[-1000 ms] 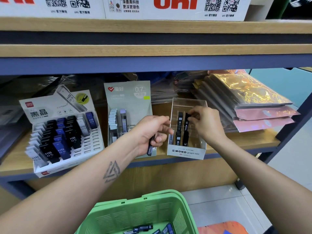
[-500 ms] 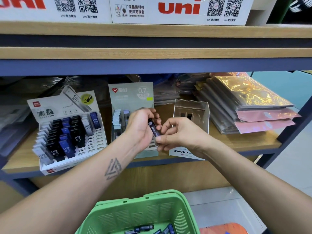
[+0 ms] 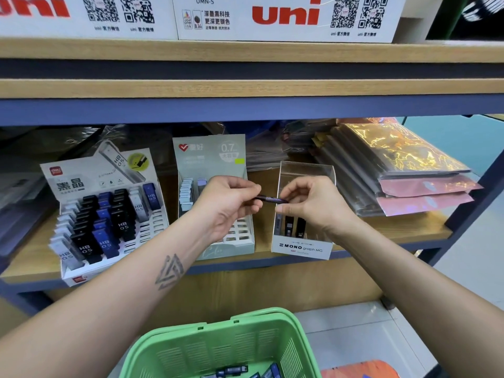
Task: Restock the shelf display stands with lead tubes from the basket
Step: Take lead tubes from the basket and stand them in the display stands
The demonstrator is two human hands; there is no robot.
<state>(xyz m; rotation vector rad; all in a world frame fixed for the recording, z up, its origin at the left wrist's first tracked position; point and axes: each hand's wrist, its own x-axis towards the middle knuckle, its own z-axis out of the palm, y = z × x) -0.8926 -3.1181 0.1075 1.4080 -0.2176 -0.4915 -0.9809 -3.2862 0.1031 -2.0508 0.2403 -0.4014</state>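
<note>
A dark lead tube (image 3: 268, 199) lies level between my two hands. My left hand (image 3: 227, 204) pinches its left end and my right hand (image 3: 311, 203) pinches its right end. Both hands hover in front of the clear Mono display stand (image 3: 301, 248), which holds several dark tubes. The grey-green 0.7 stand (image 3: 210, 151) is behind my left hand. At the left, the white stand (image 3: 109, 211) holds several black, blue and white HB tubes. The green basket (image 3: 218, 345) sits below with a few tubes (image 3: 231, 370) in its bottom.
Stacked gold and pink plastic-wrapped packs (image 3: 409, 170) fill the shelf's right side. A wooden upper shelf (image 3: 245, 88) with white uni boxes (image 3: 286, 17) overhangs the stands. Dark wrapped items lie at the far left. Tiled floor (image 3: 354, 336) shows right of the basket.
My right hand left the Mono stand, came to my left hand and took the tube's other end. The tube turned from upright to level, and both hands rose slightly toward the stand.
</note>
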